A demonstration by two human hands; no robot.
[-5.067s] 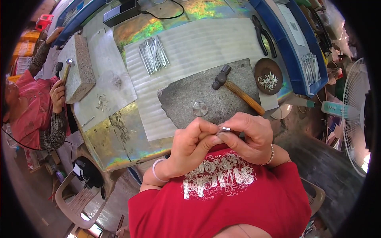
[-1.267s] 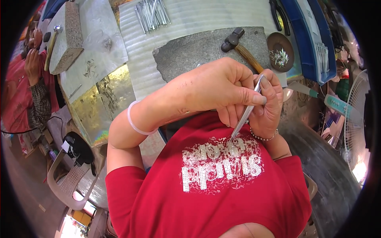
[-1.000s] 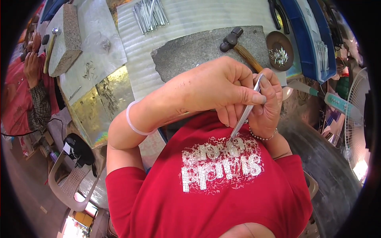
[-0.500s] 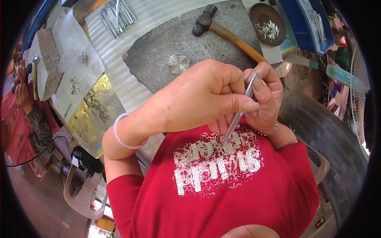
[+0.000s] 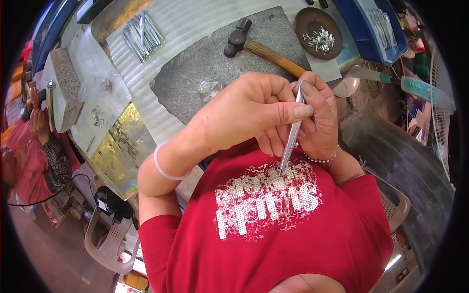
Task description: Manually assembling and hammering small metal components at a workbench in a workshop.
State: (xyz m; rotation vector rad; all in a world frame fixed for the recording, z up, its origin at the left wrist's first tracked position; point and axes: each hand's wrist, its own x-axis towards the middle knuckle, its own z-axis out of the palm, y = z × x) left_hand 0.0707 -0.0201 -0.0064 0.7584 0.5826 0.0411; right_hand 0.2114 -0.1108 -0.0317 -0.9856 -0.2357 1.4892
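Rod of silver metal [image 5: 293, 131], one only, is held slanted in front of the red shirt [image 5: 293, 263], its narrow end pointed down; whether the cloth is touched by the tip cannot be told; it is pinched between the thumb and fingers of the left hand [image 5: 254, 110], while its top end is gripped by the bent thumb and fingers of the right hand [image 5: 320, 115]; the left forearm is slanted upward to the right, its hand reached across with the back uppermost; the right hand is held upright, its fingers curled toward the left hand; two bracelets are worn, one pale band [image 5: 161, 168] on the left arm and one beaded string [image 5: 322, 160] on the right wrist; one hammer [image 5: 264, 52] and one clear disc [image 5: 209, 90] are laid on one grey slab [image 5: 181, 83]; one brown bowl [image 5: 301, 31] is filled with metal slivers [image 5: 321, 40], too many to be counted; one bundle of spare rods [image 5: 141, 36] is seen on the pale sheet [image 5: 178, 29], its number unclear; a second hammer [image 5: 50, 107] is seen beside one stone block [image 5: 61, 93], near a co-worker's hand [image 5: 39, 124].
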